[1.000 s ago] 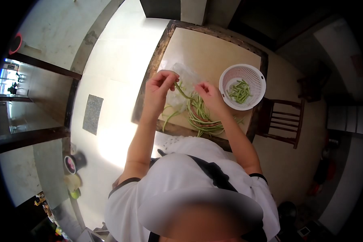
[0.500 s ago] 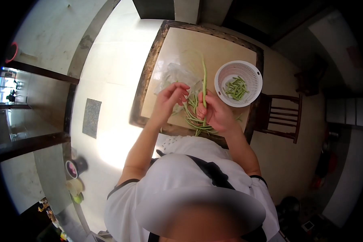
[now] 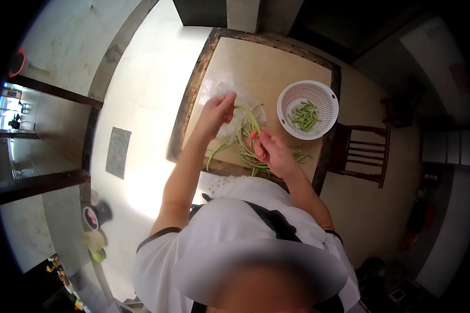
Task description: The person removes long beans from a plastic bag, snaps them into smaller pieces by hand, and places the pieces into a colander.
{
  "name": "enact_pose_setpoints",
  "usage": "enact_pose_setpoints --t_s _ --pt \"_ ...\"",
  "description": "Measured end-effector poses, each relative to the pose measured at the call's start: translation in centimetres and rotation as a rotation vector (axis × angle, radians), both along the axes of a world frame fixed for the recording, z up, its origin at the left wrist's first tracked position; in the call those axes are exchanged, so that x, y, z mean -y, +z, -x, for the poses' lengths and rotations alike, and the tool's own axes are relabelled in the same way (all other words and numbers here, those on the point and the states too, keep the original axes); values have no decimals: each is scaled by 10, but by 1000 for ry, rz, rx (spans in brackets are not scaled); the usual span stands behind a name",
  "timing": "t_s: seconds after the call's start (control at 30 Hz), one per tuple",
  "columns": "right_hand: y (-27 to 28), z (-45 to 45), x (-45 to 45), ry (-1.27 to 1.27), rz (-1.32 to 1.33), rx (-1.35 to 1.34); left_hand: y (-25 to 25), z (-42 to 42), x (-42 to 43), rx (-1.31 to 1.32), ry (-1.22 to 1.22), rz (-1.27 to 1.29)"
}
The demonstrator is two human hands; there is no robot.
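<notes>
A long green bean (image 3: 251, 117) spans the gap between my two hands, bent over the table. My left hand (image 3: 220, 110) is closed on its upper left end. Its lower right part lies between the fingers of my right hand (image 3: 270, 147), which are also closed. Beneath and beside my right hand is a pile of long green beans (image 3: 244, 146), partly hidden by it. A clear plastic bag (image 3: 225, 89) lies behind my left hand. To the right, a white basket (image 3: 324, 131) holds short cut bean pieces (image 3: 305, 116).
The square table (image 3: 266, 57) has a dark wooden edge. A wooden chair (image 3: 368, 152) stands at its right side. On the floor at the left are a grey mat (image 3: 118, 152) and a dark bucket (image 3: 103, 212).
The bean stood upright in my right hand half a second ago; now it stretches across to my left hand, which has closed on its end. My right hand has moved slightly down.
</notes>
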State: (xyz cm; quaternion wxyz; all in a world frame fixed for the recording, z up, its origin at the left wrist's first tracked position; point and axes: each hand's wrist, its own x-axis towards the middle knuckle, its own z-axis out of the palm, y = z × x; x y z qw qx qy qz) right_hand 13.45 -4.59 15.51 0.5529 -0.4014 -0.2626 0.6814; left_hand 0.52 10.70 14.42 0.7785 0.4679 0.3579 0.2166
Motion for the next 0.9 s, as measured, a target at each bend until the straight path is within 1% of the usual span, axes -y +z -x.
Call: enact_pose_setpoints --t_s 0.03,0.07,0.1,0.13,0.17,0.2,0.27,0.3,0.37,0.4,0.47,0.53,0.57,0.6,0.63,0.67,0.73,0.77,0.83,0.87,0.9 --pt "0 0 -1 -59 17 -21 0 5 1 -114 -130 -40" --pt "-1 -3 -1 -69 21 -27 -1 3 7 -222 -121 -39" --pt "-3 -8 -4 -32 8 -197 -1 0 11 -229 -129 -32" --pt "-6 -10 -5 6 -5 -367 1 -2 17 -98 -150 -15" --pt "-6 -9 -5 5 3 -375 2 -3 22 34 -165 1" --pt "-4 -8 -7 53 24 -375 3 -6 25 26 -161 7" --pt "1 -3 -9 108 42 -376 4 -14 24 294 -20 302" --pt "5 0 -10 125 80 -375 -2 -12 17 294 -17 300" --pt "5 0 -9 140 121 -372 -21 -8 3 463 81 410" --pt "2 0 -7 140 121 -366 -14 -8 1 466 119 439" --pt "-3 1 -3 137 122 -364 -8 -9 2 417 103 421" --pt "-7 -1 -2 149 106 -333 -10 -12 3 371 87 397" --pt "-7 -1 -2 148 104 -333 -17 -12 4 295 101 382" --pt "-7 -1 -2 162 109 -259 -22 -14 5 220 115 367" --pt "-8 -1 -3 173 113 -185 -26 -15 7 220 112 364" --pt "-9 0 -2 170 110 -185 -28 -16 10 211 75 428" --pt "-12 5 0 122 18 30 -31 -17 18 201 -23 516" --pt "-10 6 0 121 14 31 -30 -17 21 202 -24 513" --pt "-4 9 0 152 12 264 -22 -16 24 186 -226 569" --pt "-5 10 1 152 9 263 -20 -14 23 258 -228 538" --pt "-6 11 2 154 28 259 -19 -13 20 256 -229 536"
